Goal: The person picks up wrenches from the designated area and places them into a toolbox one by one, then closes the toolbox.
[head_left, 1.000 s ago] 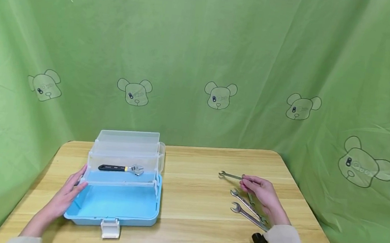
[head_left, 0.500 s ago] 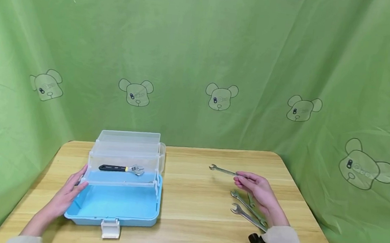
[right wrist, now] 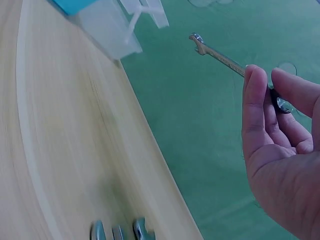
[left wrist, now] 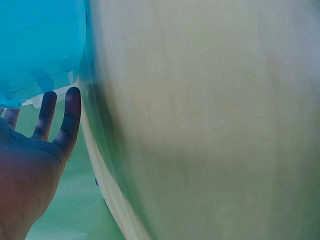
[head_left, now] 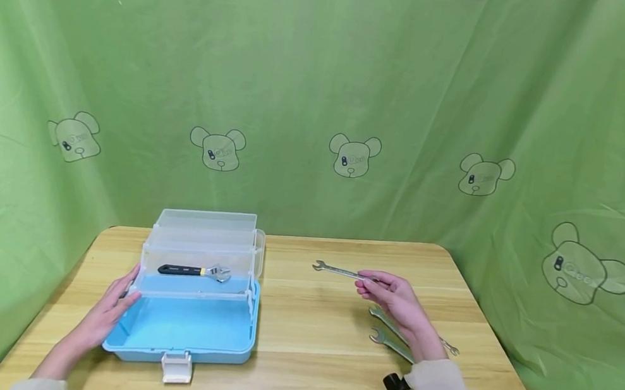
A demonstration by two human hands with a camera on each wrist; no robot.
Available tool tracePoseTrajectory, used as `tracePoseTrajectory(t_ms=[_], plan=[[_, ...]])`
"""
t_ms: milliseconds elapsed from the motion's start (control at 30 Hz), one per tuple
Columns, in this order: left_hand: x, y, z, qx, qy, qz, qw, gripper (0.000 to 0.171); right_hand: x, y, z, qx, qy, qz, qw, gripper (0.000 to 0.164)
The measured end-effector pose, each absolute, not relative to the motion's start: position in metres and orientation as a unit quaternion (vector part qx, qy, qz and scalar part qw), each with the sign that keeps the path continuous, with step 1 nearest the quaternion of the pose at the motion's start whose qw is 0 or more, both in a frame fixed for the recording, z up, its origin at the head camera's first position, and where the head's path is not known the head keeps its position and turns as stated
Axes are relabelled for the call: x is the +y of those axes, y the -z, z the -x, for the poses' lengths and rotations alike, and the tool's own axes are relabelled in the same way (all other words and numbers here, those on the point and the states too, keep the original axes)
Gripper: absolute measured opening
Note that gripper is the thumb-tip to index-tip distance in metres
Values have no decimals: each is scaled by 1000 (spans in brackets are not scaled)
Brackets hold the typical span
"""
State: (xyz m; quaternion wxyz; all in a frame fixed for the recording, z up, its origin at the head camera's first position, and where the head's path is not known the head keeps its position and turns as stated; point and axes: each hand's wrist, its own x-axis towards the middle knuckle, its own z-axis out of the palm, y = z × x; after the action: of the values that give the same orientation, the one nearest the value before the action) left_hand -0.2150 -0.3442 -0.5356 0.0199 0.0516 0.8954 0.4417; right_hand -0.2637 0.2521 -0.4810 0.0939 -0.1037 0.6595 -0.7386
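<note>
In the head view my right hand (head_left: pixel 393 299) pinches a slim silver combination wrench (head_left: pixel 337 270) near one end, its open-ended jaw pointing left. The right wrist view shows the same wrench (right wrist: pixel 222 58) between thumb and fingertips, lifted off the tabletop. My left hand (head_left: pixel 106 310) touches the left side of a blue toolbox (head_left: pixel 178 354) with extended fingers; in the left wrist view its fingers (left wrist: pixel 70 112) lie against the blue wall. The toolbox stands open, its translucent trays (head_left: pixel 202 234) raised. An adjustable wrench (head_left: pixel 181 269) with a black handle lies in a tray.
Below my right forearm lie more wrenches, including one wrench (head_left: pixel 380 337) nearest the front and another wrench (head_left: pixel 385 319) behind it, partly hidden by the arm. A white latch (head_left: pixel 177 368) hangs at the toolbox front. Green cloth (head_left: pixel 312 93) surrounds the wooden table (head_left: pixel 293 377).
My right hand has lifted the combination wrench and carried it left toward the toolbox. Another wrench end now shows right of the forearm. The left hand and toolbox have stayed put.
</note>
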Motion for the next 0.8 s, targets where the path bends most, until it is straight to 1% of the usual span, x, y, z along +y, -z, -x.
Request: tracePoseTrajectory(t_ms=[167,300,433,633,800], plan=[[-345,537,215,897,-439,-50,21,69,230,478,264,661,735,104,111,49],[-345,537,214,896,-440,-50,20,69,211,476,265,657,736,106,122,46],[-346,538,212,896,-441,-48,21,70,191,474,266,656,733,116,138,43],[-346,539,213,897,-439,-44,28,70,160,471,269,653,725,145,162,44],[-345,538,216,896,-441,-49,22,70,135,469,271,660,714,157,175,42]])
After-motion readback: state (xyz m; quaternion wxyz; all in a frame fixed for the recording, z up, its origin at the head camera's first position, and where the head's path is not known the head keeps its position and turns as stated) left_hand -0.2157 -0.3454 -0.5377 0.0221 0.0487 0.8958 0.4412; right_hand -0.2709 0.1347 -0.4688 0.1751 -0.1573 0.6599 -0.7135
